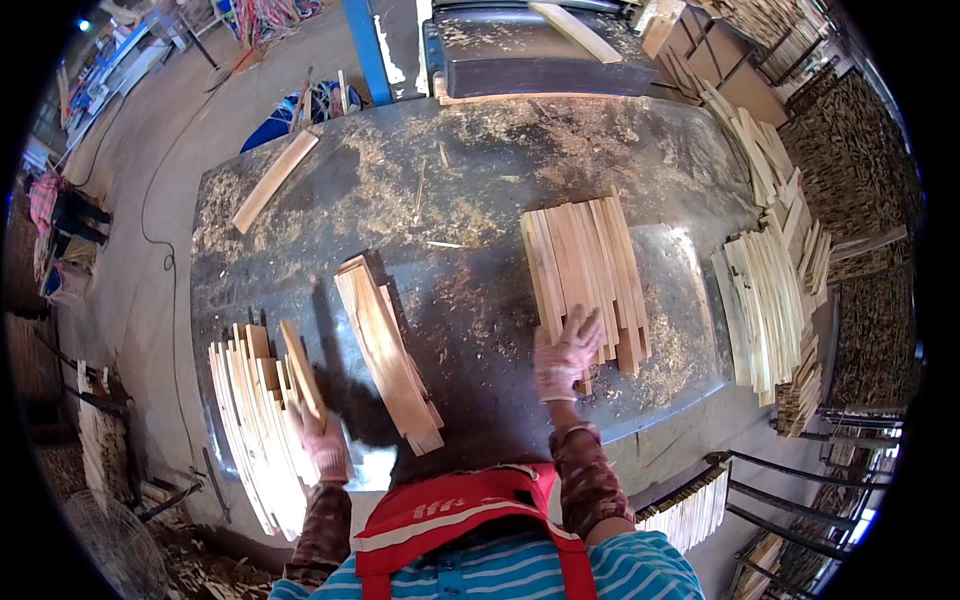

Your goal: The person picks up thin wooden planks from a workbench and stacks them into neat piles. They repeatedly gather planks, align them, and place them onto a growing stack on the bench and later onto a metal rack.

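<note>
Apron point(400, 505) bright red, white band across it. Shirt point(640, 565) turquoise, thin white stripes. Sleeves point(588, 470) mottled maroon-brown. Left hand point(322, 445) and right hand point(568, 360) both gloved pale pink. Wood strip point(302, 365) in the left hand: light honey. Slats point(575, 250) by the right hand: tan, some warmer brown. Leftmost pile point(240, 420) creamy yellow, to my eye near white low down. Bench point(480, 410) near-black grey, blotched with tan shavings point(385, 165). Post point(367, 50) strong blue. Far person's top point(45, 200): red-pink check.
</note>
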Motion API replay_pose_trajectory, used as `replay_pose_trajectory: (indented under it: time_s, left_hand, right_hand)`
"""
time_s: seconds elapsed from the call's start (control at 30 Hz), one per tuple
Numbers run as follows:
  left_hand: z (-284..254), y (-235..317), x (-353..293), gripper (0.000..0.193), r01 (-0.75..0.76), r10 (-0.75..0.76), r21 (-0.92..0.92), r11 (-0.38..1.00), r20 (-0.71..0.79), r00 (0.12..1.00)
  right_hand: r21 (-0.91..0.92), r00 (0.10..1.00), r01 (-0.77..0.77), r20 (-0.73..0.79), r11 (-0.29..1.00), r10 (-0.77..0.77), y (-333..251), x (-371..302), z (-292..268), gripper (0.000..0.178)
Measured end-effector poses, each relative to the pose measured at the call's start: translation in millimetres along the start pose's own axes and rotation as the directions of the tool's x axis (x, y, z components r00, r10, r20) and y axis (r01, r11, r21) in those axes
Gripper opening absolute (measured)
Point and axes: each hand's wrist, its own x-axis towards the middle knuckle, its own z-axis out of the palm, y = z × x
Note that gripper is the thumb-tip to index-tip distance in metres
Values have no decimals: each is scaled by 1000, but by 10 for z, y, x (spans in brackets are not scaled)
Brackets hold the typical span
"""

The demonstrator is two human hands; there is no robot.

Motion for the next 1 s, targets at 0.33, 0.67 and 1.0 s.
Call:
replay_pose_trajectory:
  time_s: [0.33, 0.67, 1.0]
  left_hand:
    - [-251, -432, -301, 95, 119, -110, 524, 843, -48, 993]
    - [244, 1146, 133, 78, -430, 418, 12, 903, 211, 883]
    - [1642, 2065, 72, 90, -12, 22, -19, 1000, 665, 747]
  right_hand:
    - [-11, 900, 233, 380, 972, -211, -8, -450, 285, 88]
    - [-9, 865, -134, 486, 991, 122, -13, 125, 286, 96]
    - [158, 794, 43, 594, 987, -129, -268, -280, 317, 86]
